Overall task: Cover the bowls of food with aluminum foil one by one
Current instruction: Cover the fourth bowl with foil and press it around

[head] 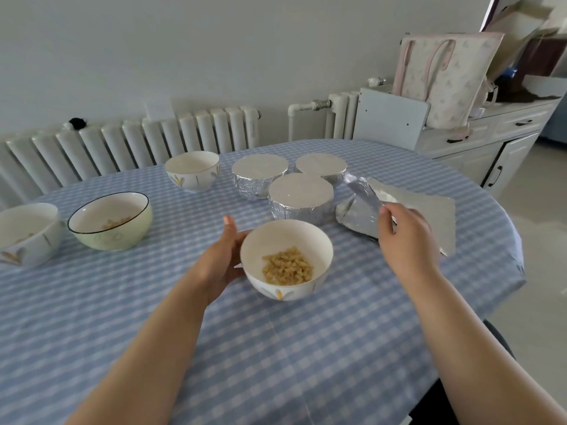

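Left hand (222,259) cups the bowl (287,259); right hand (405,237) pinches flimsy, crease-prone foil (423,210) just beyond it, best lifted by an edge.

Open bowl (286,259) sits nearest on the worktop (276,348); three covered bowls (301,194) cluster behind it. Foil sheets (429,210) lie to their right. Three open bowls (110,220) stand left.

Pale grey wall (214,41), white radiator (138,142) beneath, blue checked cloth over the worktop (276,348), white cabinet (491,139) bearing a floral tote bag (451,78), soft daylight
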The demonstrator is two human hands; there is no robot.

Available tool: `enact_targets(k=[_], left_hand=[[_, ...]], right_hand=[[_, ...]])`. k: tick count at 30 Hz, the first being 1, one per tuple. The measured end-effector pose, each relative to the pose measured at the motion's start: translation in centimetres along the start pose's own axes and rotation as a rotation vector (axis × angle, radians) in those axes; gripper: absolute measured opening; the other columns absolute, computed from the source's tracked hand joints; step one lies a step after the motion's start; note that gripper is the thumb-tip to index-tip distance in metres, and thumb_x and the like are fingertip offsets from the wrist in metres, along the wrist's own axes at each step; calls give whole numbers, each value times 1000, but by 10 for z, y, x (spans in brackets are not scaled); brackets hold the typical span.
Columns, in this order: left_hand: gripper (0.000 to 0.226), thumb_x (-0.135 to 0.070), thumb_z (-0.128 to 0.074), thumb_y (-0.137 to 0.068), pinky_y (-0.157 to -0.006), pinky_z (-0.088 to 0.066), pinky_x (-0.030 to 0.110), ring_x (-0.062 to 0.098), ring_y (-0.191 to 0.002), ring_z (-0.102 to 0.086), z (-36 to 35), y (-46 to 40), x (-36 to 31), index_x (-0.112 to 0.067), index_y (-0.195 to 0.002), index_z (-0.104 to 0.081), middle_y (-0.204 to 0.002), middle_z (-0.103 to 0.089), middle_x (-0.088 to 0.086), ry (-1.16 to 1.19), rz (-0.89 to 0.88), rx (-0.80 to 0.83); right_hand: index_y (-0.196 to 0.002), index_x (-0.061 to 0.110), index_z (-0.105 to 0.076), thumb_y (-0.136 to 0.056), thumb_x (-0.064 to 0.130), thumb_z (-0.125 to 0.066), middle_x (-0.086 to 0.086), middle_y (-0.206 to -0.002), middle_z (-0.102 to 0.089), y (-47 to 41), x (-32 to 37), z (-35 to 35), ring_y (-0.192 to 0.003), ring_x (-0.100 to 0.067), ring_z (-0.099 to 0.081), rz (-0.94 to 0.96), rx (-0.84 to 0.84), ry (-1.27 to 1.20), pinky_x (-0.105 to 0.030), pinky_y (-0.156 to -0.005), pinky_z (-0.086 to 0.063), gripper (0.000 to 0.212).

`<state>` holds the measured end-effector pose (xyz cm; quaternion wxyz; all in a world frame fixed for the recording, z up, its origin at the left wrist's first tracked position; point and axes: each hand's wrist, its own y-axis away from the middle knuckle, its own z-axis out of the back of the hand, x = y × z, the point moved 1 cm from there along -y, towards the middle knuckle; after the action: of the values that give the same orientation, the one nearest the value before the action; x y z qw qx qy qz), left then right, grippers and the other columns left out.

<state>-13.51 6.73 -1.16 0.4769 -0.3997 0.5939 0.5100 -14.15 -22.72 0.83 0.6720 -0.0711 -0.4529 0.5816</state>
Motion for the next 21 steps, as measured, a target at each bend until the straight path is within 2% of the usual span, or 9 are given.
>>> enact_targets(k=[2,4,7,9,11,14,18,19,21], left_hand=[[79,-69,-13,-92,-99,-46,43,25,-116,-63,0,-1,2,-19,-125,-64,-117,-71,5,73,-23,-21],[78,-67,-13,-94,-105,-43,45,26,-118,-61,-1,-2,1,-15,-126,-61,-119,-70,7,141,-47,-72],[82,-70,-12,-93,-107,-42,44,25,-119,-61,1,-2,-1,-12,-130,-57,-121,-69,8,239,-61,-108],[90,-75,-12,-89,-107,-41,44,27,-121,-60,3,0,-2,-10,-137,-51,-125,-66,11,296,-56,-55],[89,-74,-12,-90,-99,-44,43,28,-119,-61,3,7,-5,-10,-136,-53,-126,-66,13,325,-63,7],[64,-60,-20,-100,-85,-49,39,22,-110,-66,2,14,-8,-17,-128,-59,-119,-70,7,373,-96,13],[26,-22,-42,-101,-74,-48,36,22,-80,-65,3,20,-11,-8,-102,-64,-92,-69,8,310,-23,-163],[21,-16,-43,-99,-72,-45,36,23,-77,-60,4,20,-11,-8,-96,-62,-87,-63,10,290,-20,-205],[16,-9,-43,-96,-70,-40,35,24,-75,-51,4,21,-11,-7,-92,-58,-82,-54,11,287,-25,-223]], right_hand=[[-96,2,-69,-95,12,-54,-12,-78,-68,4,22,14,-79,-27,-59,194,-100,-79,-27,-69,-37,18],[-94,4,-70,-93,13,-54,-6,-84,-71,15,47,26,-79,-17,-58,341,-92,-146,-27,-69,-44,18],[-85,11,-68,-90,13,-56,2,-97,-74,43,83,36,-88,-16,-64,558,48,-161,-32,-79,-50,14],[-87,14,-70,-90,17,-55,6,-96,-75,60,96,32,-91,-13,-66,647,162,-163,-30,-82,-50,16],[-93,16,-73,-91,21,-53,7,-92,-75,72,99,26,-90,-13,-68,668,283,-194,-31,-79,-53,21],[-98,19,-74,-92,27,-50,10,-91,-74,82,100,25,-86,-12,-68,677,423,-169,-30,-78,-54,26],[-107,30,-71,-89,69,-37,12,-103,-73,74,113,37,-93,-7,-64,521,720,-126,-27,-81,-50,55],[-111,32,-70,-86,72,-35,14,-110,-71,69,115,40,-97,-5,-63,473,753,-143,-26,-84,-49,59],[-116,33,-69,-89,64,-41,15,-119,-68,54,115,44,-108,-4,-62,419,686,-207,-28,-92,-49,50]])
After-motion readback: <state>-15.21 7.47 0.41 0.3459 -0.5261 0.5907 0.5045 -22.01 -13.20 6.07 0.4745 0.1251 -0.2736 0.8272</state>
